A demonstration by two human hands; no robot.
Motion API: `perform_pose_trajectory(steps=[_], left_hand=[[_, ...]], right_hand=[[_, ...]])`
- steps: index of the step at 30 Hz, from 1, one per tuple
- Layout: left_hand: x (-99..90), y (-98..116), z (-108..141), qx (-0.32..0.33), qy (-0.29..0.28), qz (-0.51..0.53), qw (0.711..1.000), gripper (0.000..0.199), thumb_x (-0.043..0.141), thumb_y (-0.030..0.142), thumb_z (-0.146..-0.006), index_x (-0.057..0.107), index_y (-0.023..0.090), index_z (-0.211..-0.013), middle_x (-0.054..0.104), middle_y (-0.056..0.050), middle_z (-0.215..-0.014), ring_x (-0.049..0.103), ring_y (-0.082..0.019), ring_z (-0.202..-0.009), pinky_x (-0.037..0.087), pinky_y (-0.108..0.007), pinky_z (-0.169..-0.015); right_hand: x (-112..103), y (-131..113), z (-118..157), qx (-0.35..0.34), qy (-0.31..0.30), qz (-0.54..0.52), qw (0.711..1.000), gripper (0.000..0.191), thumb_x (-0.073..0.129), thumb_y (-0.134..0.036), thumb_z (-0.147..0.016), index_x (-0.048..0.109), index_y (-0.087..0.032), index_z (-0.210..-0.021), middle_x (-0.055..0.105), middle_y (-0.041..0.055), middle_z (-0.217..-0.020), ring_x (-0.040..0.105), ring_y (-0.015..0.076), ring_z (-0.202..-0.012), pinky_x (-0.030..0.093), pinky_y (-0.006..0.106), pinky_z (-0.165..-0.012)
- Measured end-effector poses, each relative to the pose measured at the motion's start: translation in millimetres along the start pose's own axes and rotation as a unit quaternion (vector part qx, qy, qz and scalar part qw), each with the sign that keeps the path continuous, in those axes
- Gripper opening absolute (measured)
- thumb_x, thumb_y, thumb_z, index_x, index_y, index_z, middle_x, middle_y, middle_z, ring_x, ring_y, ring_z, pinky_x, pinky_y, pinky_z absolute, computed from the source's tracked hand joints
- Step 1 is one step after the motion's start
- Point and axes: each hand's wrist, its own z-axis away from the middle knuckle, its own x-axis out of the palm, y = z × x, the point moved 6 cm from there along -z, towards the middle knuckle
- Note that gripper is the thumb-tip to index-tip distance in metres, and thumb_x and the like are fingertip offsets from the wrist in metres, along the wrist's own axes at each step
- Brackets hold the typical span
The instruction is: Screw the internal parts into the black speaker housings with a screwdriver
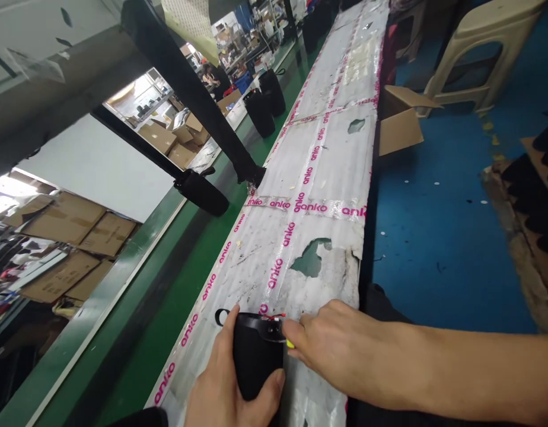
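A black fabric-covered cylinder (257, 362) lies on the foam-wrapped bench (327, 178), its open end facing away, with a small black strap loop (220, 317) at its left. My left hand (232, 379) grips it around the lower body, fingers along the left side and thumb on the right. At the open end, thin red wires (276, 316) show near the rim. My right hand (340, 338) is closed beside the rim, pinching a small item with a yellow part (290, 343); most of that item is hidden by the fingers.
Left of the bench runs a green conveyor (167, 255) carrying several black cylinders (205, 193). A dark post (194, 95) rises at the bench's left edge. An open cardboard box (401, 127) and a beige stool (483, 47) stand on the right. Cartons (69, 225) are at far left.
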Motion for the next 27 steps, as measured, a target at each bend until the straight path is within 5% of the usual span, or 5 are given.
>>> perform_pose_trajectory(steps=[4, 9, 14, 21, 27], left_hand=[[-2.7, -2.2, 0.9, -0.021, 0.01, 0.045, 0.999, 0.088, 0.063, 0.054, -0.078, 0.034, 0.027, -0.156, 0.074, -0.009, -0.121, 0.072, -0.037, -0.103, 0.053, -0.053, -0.088], [-3.5, 0.4, 2.3, -0.004, 0.021, 0.111, 0.994, 0.086, 0.065, 0.051, -0.078, 0.039, 0.022, -0.155, 0.067, -0.011, -0.137, 0.059, -0.036, -0.13, 0.044, -0.051, -0.108], [-2.5, 8.4, 5.7, 0.006, 0.029, 0.092, 0.995, 0.088, 0.067, 0.049, -0.079, 0.036, 0.02, -0.157, 0.064, -0.014, -0.14, 0.06, -0.037, -0.128, 0.044, -0.054, -0.105], [-5.2, 29.7, 14.4, 0.028, -0.013, 0.042, 0.999, 0.089, 0.067, 0.043, -0.08, 0.033, 0.019, -0.159, 0.062, -0.015, -0.141, 0.067, -0.038, -0.114, 0.048, -0.049, -0.096], [-4.4, 16.0, 9.6, 0.018, -0.024, 0.057, 0.998, 0.091, 0.065, 0.051, -0.083, 0.029, 0.017, -0.16, 0.056, -0.017, -0.149, 0.062, -0.038, -0.124, 0.045, -0.05, -0.104]], right_hand=[[1.9, 1.0, 0.1, -0.001, 0.037, -0.023, 0.999, 0.004, 0.052, -0.021, -0.103, 0.049, -0.019, -0.105, 0.064, -0.0007, -0.08, 0.06, 0.0192, -0.057, 0.02, 0.039, -0.048], [2.6, 3.2, 0.3, 0.036, 0.025, -0.059, 0.997, 0.005, 0.05, -0.025, -0.105, 0.049, -0.019, -0.104, 0.067, -0.0014, -0.081, 0.065, 0.0194, -0.06, 0.026, 0.037, -0.049], [-5.0, -1.7, 17.6, 0.01, 0.038, 0.04, 0.998, 0.018, 0.063, -0.015, -0.094, 0.05, -0.022, -0.103, 0.065, -0.0003, -0.087, 0.061, 0.0197, -0.061, 0.021, 0.037, -0.049], [5.5, -0.8, 37.9, 0.034, 0.084, 0.051, 0.995, 0.003, 0.046, -0.022, -0.106, 0.049, -0.021, -0.106, 0.061, -0.0015, -0.083, 0.058, 0.0184, -0.06, 0.026, 0.035, -0.052], [11.2, 3.2, 62.6, 0.077, 0.123, -0.007, 0.989, 0.015, 0.039, -0.028, -0.109, 0.052, -0.022, -0.105, 0.063, -0.0023, -0.076, 0.058, 0.0147, -0.054, 0.031, 0.031, -0.05]])
